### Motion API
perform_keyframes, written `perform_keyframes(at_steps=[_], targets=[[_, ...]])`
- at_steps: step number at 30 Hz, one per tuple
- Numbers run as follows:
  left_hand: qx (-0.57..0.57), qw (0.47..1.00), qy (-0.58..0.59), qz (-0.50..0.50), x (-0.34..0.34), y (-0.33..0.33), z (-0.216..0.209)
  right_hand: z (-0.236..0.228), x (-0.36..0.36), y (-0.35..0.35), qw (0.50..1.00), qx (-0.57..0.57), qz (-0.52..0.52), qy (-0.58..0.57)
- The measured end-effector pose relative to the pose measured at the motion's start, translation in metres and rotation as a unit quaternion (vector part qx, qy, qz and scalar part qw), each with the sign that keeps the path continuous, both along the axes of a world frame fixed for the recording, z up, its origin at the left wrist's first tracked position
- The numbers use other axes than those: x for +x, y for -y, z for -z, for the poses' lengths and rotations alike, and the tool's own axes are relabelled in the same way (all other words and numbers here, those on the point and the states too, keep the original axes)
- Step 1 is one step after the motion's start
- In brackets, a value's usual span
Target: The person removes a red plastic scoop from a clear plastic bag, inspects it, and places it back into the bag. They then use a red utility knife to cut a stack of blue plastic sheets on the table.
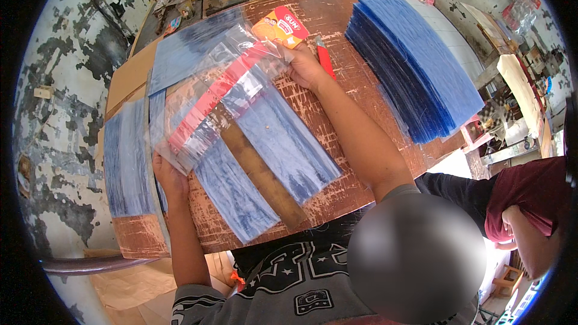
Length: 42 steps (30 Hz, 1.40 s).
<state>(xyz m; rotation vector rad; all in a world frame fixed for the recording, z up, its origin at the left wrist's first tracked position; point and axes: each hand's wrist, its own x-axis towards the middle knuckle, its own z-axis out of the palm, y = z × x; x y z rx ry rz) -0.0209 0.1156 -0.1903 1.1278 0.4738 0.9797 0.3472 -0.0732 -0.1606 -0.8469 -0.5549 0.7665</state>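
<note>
A clear plastic bag (208, 105) with a broad red band is stretched slantwise above the table, between both hands. My left hand (171, 176) pinches its lower left end, and my right hand (305, 67) grips its upper right end. Touching the right fingers is an orange and yellow printed card (280, 27); whether they hold it too, I cannot tell. Under the bag lie streaky blue-white sheets (289, 144), with a worn brown strip (262, 171) laid lengthwise over them. A red-handled cutter (325, 59) rests just right of my right hand.
A tall stack of blue sheets (421, 54) stands on the right of the worn brown table (361, 105). More blue sheets (129, 159) and a tan board (129, 78) lie left. Clutter covers the far end. A person in a maroon top (524, 198) is at right.
</note>
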Motion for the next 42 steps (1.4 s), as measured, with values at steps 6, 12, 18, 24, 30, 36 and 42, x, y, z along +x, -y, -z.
perform_keyframes(at_steps=[6, 12, 18, 24, 30, 36, 42], targets=[[0.000, 1.000, -0.003, -0.013, 0.0018, 0.0009, -0.0004, 0.0026, 0.0026, -0.0023, 1.000, -0.008, -0.006, 0.009], [-0.003, 1.000, 0.004, -0.004, 0.0030, 0.0041, -0.0041, 0.0025, 0.0020, -0.0019, 1.000, 0.000, -0.003, -0.008], [-0.002, 1.000, -0.004, -0.003, 0.0011, 0.0002, -0.0012, 0.0030, 0.0031, -0.0022, 1.000, 0.007, -0.015, 0.001], [-0.004, 1.000, 0.000, -0.003, 0.0015, -0.0011, 0.0001, 0.0008, 0.0006, -0.0030, 1.000, 0.004, -0.001, -0.003], [-0.009, 1.000, 0.001, 0.000, 0.0015, 0.0006, -0.0023, -0.0004, 0.0007, -0.0005, 1.000, -0.006, -0.007, 0.006], [0.002, 1.000, -0.010, -0.003, 0.0010, -0.0006, 0.0003, -0.0032, -0.0032, 0.0007, 1.000, 0.001, -0.002, -0.003], [-0.005, 1.000, 0.001, 0.000, -0.0002, -0.0045, 0.0036, -0.0026, -0.0015, 0.0012, 1.000, -0.007, -0.006, 0.002]])
